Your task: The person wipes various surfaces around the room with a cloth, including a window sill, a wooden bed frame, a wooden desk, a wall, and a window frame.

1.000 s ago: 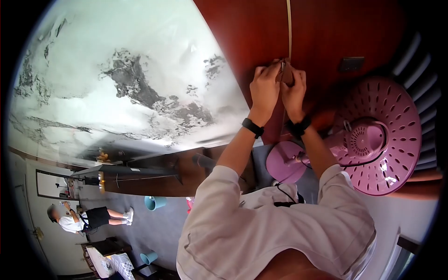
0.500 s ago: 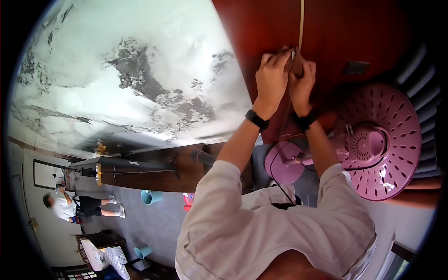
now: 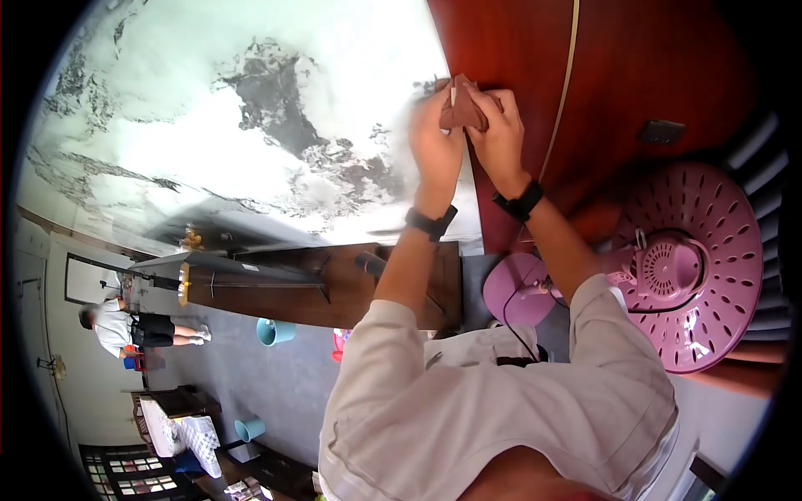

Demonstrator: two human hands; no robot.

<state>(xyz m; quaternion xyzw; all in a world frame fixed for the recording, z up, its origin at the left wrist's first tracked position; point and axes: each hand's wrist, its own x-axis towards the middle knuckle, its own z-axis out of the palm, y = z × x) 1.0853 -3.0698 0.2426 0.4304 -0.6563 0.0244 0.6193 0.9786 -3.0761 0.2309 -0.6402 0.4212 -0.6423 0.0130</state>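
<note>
My left hand (image 3: 436, 150) is raised at the upper middle of the view, blurred, with its fingers closed on the left side of a folded brown cloth (image 3: 464, 113). Beside it, my right hand (image 3: 501, 138) grips the same cloth from the right, its fingers bent around the edge. Both hands are close together, near the border between a marble-patterned wall panel (image 3: 351, 83) and a red-brown wood panel (image 3: 518, 46). Each wrist has a black band. A thin light strip (image 3: 571, 67) runs down the wood to the right of my hands.
At the right stands a pink fan (image 3: 693, 267); a dark plate (image 3: 662, 131) sits on the wood. A long brown cabinet (image 3: 351, 288) is at lower left, with a teal bucket (image 3: 276, 331) by it. Another person (image 3: 117, 326) stands far left.
Both hands and the cloth have moved left, off the light strip to the border of the marble-patterned panel. The view has shifted slightly. The far person has turned and lowered an arm.
</note>
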